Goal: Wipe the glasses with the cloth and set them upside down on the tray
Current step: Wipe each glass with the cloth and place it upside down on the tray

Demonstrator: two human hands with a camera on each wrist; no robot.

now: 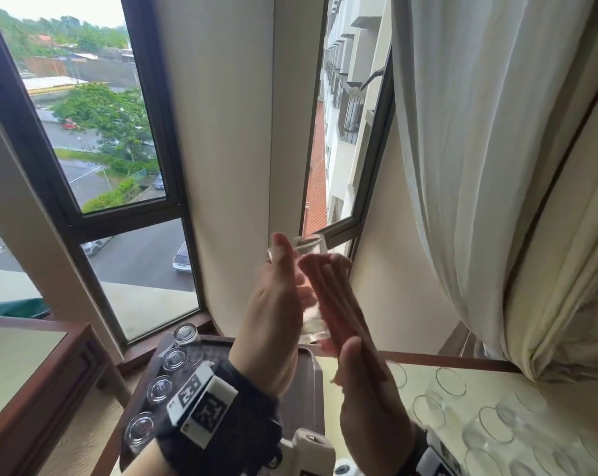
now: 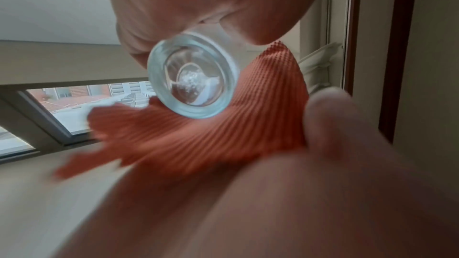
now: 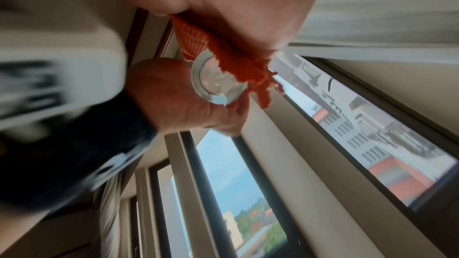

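Both hands are raised in front of the window. My left hand [image 1: 277, 290] grips a clear glass [image 1: 309, 249]; its thick round base [image 2: 193, 77] faces the left wrist camera. My right hand [image 1: 363, 393] holds the orange ribbed cloth [image 2: 198, 140] with its thumb and presses it along the side of the glass. The cloth's frayed edge covers part of the base [image 3: 218, 79] in the right wrist view. Below the hands lies the dark tray [image 1: 316, 372]. Several glasses [image 1: 160, 388] stand upside down in a row along its left side.
Several upright clear glasses [image 1: 450, 381] stand on the cream table top [image 1: 411, 376] at the right. A white curtain [image 1: 479, 166] hangs at the right, and a wooden side table [image 1: 33, 372] stands at the left. Window panes lie straight ahead.
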